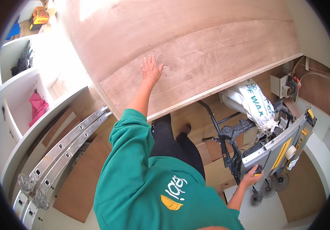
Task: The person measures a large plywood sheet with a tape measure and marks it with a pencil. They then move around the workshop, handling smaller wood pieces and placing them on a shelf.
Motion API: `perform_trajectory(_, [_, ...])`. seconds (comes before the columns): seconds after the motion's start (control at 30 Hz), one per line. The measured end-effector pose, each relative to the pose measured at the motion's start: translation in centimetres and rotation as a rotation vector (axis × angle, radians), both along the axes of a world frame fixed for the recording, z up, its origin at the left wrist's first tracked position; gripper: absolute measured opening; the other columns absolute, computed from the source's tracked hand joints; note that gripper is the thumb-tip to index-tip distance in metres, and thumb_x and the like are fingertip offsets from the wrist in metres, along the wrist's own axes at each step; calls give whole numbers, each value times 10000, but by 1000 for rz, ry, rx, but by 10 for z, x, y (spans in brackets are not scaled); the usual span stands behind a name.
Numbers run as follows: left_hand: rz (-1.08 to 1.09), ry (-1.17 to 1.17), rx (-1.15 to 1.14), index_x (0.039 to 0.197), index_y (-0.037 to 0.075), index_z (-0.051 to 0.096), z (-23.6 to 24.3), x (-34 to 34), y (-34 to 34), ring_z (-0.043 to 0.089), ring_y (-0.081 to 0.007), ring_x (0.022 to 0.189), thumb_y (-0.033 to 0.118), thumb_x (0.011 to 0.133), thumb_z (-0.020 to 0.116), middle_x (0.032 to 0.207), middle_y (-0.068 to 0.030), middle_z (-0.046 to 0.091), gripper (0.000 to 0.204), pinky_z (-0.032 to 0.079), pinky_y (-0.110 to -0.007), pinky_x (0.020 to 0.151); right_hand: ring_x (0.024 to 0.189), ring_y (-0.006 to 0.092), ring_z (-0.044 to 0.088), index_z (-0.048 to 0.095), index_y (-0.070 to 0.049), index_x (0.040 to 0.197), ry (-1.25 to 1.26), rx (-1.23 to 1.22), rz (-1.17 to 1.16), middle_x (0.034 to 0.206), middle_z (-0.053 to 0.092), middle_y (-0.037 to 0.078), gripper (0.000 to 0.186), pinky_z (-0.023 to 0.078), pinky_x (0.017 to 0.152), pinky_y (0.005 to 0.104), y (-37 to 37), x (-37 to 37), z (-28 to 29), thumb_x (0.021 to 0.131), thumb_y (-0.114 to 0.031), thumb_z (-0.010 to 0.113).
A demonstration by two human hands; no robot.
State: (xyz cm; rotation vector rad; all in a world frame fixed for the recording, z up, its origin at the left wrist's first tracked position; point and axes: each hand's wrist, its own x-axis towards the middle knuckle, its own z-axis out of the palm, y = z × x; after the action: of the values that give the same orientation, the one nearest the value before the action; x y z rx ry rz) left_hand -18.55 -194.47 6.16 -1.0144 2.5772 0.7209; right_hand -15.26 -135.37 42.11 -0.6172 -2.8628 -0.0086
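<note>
Bright upper left, black rim

Pours in hardest from the upper left, bleaching the stretch beside the white shelves (21, 90). Glares off the far left of the wooden panel (211, 53) and dims to soft shade beneath. Reads crisp at centre. Bends the metal rails (71, 137) and blackens at the borders.

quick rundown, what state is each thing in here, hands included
left hand: open, resting on the wooden panel
right hand: closed on the black knob
wooden panel: seamed, surface marked
grey machine: tilted
white bag: bulging, gathered at one end
metal ladder: slanted
pink cloth: crumpled
</note>
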Motion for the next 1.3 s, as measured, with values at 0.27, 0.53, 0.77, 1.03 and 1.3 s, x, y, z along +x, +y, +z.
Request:
perform_trajectory(0.27, [-9, -10, -143, 1535, -1, 208, -55, -26, -10, 129, -382, 1493, 554, 911, 555, 1616, -176, 163, 904, 154, -610, 1167, 994, 311, 601, 498, 88, 1244, -11, -26, -98, 1136, 595, 234, 508, 479, 890, 395, 7, 2, 2, 945, -296, 646])
perform_trajectory(0.53, [-17, -107, -22, 1548, -3, 150, -53, 14, 31, 66, -372, 1506, 535, 906, 569, 1633, -167, 92, 936, 102, -602, 1182, 1001, 305, 619, 518, 76, 1268, -33, -61, -130, 1164, 602, 242, 582, 497, 872, 374, 17, 3, 5, 935, -383, 647])
perform_trajectory(0.77, [88, -197, -71, 1555, 25, 148, -44, 19, -36, 87, -369, 1505, 536, 911, 569, 1635, -164, 82, 923, 164, -587, 1178, 990, 297, 612, 513, 94, 1246, -2, -88, -136, 1147, 593, 234, 532, 523, 844, 386, 25, 5, 2, 934, -309, 669])
perform_trajectory(1.03, [57, -201, 73, 1554, 26, 138, -32, 40, -34, 94, -368, 1504, 510, 857, 668, 1634, -169, 82, 1000, 197, -558, 1181, 1048, 335, 605, 486, 109, 1293, -35, -112, -146, 1219, 570, 283, 653, 492, 910, 390, 19, 0, 3, 921, -398, 664])
perform_trajectory(1.3, [279, -418, 28, 1563, 46, 77, -20, 86, -79, 65, -371, 1505, 589, 773, 732, 1638, -153, 61, 1161, 285, -557, 1153, 1034, 337, 612, 514, 83, 1280, -73, -58, -181, 1213, 592, 257, 621, 492, 915, 394, 21, -2, 7, 917, -399, 664])
